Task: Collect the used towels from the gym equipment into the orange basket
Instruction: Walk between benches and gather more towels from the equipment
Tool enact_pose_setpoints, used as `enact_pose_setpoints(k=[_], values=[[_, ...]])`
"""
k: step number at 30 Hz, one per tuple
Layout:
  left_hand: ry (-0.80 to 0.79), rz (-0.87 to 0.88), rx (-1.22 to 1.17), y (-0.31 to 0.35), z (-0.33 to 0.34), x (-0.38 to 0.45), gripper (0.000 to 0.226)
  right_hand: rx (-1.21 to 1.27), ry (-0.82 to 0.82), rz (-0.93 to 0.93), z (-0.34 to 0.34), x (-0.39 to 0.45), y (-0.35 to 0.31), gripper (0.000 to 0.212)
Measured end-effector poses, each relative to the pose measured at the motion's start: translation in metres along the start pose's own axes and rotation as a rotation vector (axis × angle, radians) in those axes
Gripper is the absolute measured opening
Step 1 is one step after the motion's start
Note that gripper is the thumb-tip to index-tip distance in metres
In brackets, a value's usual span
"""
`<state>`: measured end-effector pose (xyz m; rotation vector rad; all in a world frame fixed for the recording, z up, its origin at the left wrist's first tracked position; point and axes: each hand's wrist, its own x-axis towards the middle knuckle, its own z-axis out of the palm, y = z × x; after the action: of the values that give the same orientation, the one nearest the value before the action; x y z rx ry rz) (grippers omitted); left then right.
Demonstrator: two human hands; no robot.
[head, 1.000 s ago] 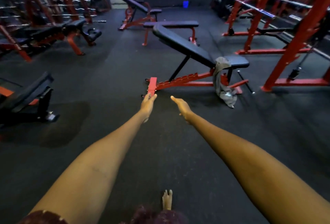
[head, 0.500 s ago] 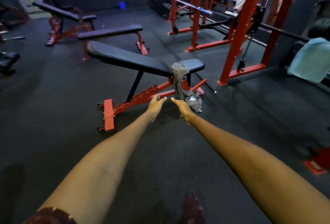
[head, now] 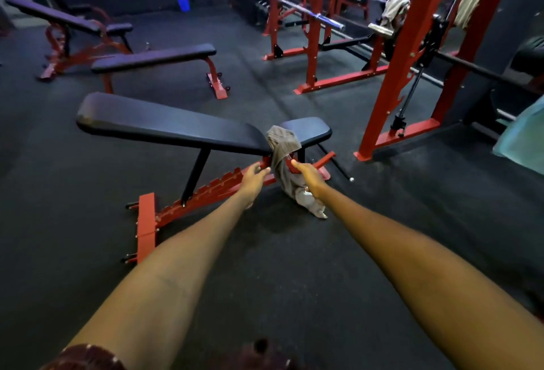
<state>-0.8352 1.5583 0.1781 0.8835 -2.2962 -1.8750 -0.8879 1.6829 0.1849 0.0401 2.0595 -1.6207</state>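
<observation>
A grey towel [head: 283, 145] hangs over the black and red incline bench [head: 164, 126], where backrest and seat meet, its end trailing on the floor. My left hand [head: 253, 178] reaches toward it from the left with fingers extended, just short of the cloth. My right hand [head: 306, 176] lies in front of the hanging part with fingers relaxed; I cannot tell if it touches. Another grey towel [head: 393, 11] is draped on a barbell end in the red rack. A light blue towel [head: 522, 137] shows at the right edge. No orange basket is in view.
A flat bench [head: 153, 58] and another incline bench [head: 67, 20] stand behind. Red rack uprights [head: 391, 81] and barbells [head: 297, 8] fill the right side. A pale cloth [head: 469, 7] hangs high on the rack. Dark rubber floor [head: 279, 266] lies between me and the bench.
I have come closer to the incline bench and the view has swung right. Both hands have advanced to the hanging grey towel.
</observation>
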Motion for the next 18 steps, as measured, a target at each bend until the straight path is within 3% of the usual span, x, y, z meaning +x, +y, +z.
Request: enact_pose_setpoints(k=[5, 12, 18], values=[[0.016, -0.016, -0.016, 0.015, 0.016, 0.093, 0.048, -0.016, -0.077, 0.029, -0.007, 0.082, -0.027, 0.044], [-0.010, -0.061, -0.041, 0.037, 0.034, 0.258, 0.052, -0.063, -0.024, 0.069, -0.003, 0.237, -0.060, 0.051], [-0.081, -0.093, -0.037, 0.068, 0.048, 0.371, 0.023, -0.027, -0.050, 0.126, -0.007, 0.338, -0.094, 0.045]])
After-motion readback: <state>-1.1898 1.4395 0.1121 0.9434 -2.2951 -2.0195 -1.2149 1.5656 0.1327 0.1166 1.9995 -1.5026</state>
